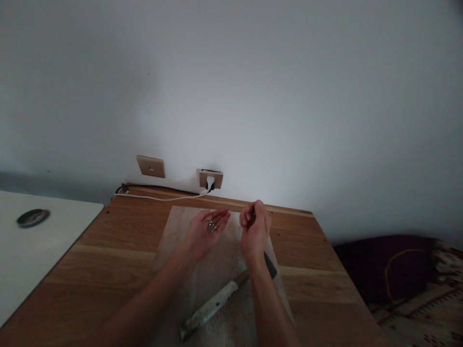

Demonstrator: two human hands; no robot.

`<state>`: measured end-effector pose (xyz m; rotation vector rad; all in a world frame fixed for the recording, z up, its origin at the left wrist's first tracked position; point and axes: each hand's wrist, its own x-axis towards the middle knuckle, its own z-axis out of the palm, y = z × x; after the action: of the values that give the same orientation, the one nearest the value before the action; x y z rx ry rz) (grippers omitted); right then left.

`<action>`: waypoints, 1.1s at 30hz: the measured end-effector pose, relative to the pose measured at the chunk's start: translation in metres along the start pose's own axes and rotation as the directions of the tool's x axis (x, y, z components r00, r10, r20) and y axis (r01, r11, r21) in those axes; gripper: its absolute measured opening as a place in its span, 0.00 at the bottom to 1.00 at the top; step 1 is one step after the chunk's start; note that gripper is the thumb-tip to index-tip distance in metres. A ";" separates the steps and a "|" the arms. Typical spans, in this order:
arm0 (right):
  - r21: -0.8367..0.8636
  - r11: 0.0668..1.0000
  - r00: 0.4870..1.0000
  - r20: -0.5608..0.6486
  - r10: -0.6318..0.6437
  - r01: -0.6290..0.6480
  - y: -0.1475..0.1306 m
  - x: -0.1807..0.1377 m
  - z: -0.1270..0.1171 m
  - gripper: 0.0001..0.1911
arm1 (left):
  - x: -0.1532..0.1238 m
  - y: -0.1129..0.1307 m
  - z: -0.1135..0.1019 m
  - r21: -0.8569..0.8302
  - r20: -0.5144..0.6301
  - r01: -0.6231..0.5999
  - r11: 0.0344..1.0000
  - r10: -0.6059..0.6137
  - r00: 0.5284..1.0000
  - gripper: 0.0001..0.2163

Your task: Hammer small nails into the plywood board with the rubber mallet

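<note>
Fingers (pixel 221 218) of the left hand (pixel 201 234) are lying open, palm up, apparently as a tray so the small metal pieces (pixel 211 226) don't roll off. The right hand (pixel 255 227) is curling closed just beside it; I cannot tell whether it is pinching anything. A smeared knife (pixel 213 303) is lying on the sheet (pixel 220 270) on the table (pixel 126 241).

both forearms are bare as far down as they show, slim and dim in the low light, the left grip (pixel 202 235) carrying a small silvery glint (pixel 211 226) at its fingers that may be a ring, the right grip (pixel 256 231) plain and unadorned.
</note>
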<state>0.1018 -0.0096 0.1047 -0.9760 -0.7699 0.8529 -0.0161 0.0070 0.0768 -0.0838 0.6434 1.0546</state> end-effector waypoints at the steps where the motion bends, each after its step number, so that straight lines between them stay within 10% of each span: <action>1: -0.056 0.998 0.998 0.068 -0.014 0.018 -0.001 -0.005 0.002 0.25 | -0.003 -0.006 0.002 0.000 0.012 0.032 0.999 -0.032 0.999 0.13; 7: -0.334 0.900 0.862 0.500 -0.082 0.280 -0.006 -0.022 0.008 0.28 | -0.012 -0.015 0.008 -0.005 0.059 0.031 1.000 -0.031 0.998 0.13; 15: -0.223 0.933 0.949 0.206 -0.240 0.284 -0.017 -0.014 -0.003 0.25 | -0.010 0.012 0.004 0.258 0.189 -0.061 0.964 0.012 0.982 0.11; 17: -0.185 0.951 0.961 0.170 -0.218 0.248 -0.016 -0.011 -0.005 0.25 | -0.006 0.015 -0.002 0.590 0.250 -0.074 0.804 -0.094 0.964 0.13; 19: -0.155 0.963 0.968 0.162 -0.193 0.218 -0.015 -0.009 -0.006 0.25 | -0.002 0.016 -0.010 0.874 0.299 -0.217 0.435 -0.131 0.945 0.15; 22: -0.123 0.975 0.973 0.161 -0.163 0.183 -0.015 -0.006 -0.006 0.24 | 0.003 0.019 -0.021 0.878 0.429 -0.429 -0.213 -0.048 0.902 0.13; 24: -0.123 0.978 0.976 0.163 -0.146 0.167 -0.015 -0.006 -0.006 0.24 | 0.005 0.019 -0.027 0.791 0.455 -0.420 -0.445 -0.032 0.890 0.12; 33: -0.135 0.981 0.980 0.162 -0.113 0.136 -0.019 -0.005 -0.004 0.25 | 0.002 0.019 -0.029 0.743 0.464 -0.451 -0.495 -0.104 0.880 0.13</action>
<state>0.1078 -0.0217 0.1197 -0.9872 -1.0274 0.7768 -0.0443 0.0077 0.0566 2.0579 1.1095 0.3446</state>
